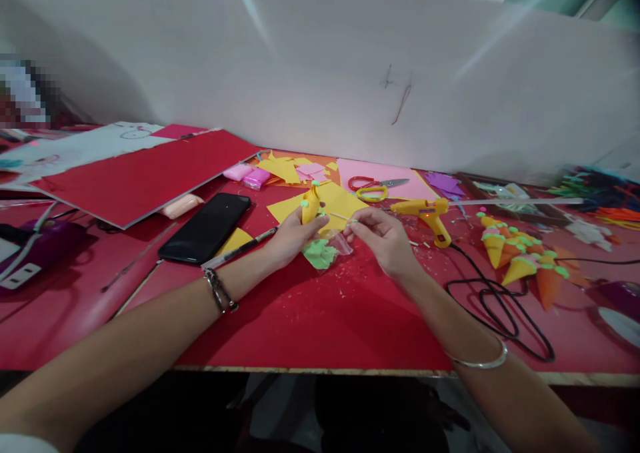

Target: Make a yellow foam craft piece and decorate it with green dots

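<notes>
My left hand [296, 234] is closed round a small yellow paper cone [311, 205] with light green dabs on it. Just to its right, my right hand [376, 234] pinches a thin pale stick [341, 216], whose tip points toward the cone. Below and between the hands lies a lump of light green clay [320, 254] with a clear plastic wrapper [342, 243]. Yellow paper [330, 198] lies flat behind both hands.
A yellow glue gun [434, 217] with a looping black cord stands right of my right hand. Decorated paper cones [520, 259] lie farther right. Scissors [373, 187] rest on pink paper. A black phone [206, 229], a pen [250, 242] and a red board [155, 173] lie to the left.
</notes>
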Demonstrator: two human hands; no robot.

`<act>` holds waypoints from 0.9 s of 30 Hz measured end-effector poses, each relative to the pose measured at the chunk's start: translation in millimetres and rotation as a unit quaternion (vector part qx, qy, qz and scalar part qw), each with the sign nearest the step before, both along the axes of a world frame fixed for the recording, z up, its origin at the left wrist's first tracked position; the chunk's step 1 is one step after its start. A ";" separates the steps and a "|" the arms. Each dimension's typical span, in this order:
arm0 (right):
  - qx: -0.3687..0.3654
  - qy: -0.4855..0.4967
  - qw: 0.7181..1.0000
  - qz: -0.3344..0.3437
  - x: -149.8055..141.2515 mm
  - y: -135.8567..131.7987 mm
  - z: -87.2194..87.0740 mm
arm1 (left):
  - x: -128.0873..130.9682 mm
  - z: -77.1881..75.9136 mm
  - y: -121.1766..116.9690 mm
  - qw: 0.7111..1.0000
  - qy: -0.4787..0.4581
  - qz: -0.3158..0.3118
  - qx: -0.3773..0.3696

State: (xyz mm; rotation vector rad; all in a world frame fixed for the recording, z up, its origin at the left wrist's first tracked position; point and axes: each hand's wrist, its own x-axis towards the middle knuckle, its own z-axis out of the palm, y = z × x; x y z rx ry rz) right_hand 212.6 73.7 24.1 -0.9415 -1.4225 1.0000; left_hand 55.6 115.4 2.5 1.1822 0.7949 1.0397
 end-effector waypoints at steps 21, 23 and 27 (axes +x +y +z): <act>-0.059 0.053 0.997 0.001 4.0 9.1 -9.1 | 1.3 -0.4 -4.2 0.996 0.066 -0.064 0.011; -0.059 0.041 0.997 0.004 4.4 8.9 -9.4 | 1.3 -0.5 -3.8 0.995 0.063 -0.070 0.015; -0.021 -0.016 0.999 -0.030 5.5 8.0 -8.6 | 1.0 0.0 -3.7 0.996 0.036 -0.080 0.015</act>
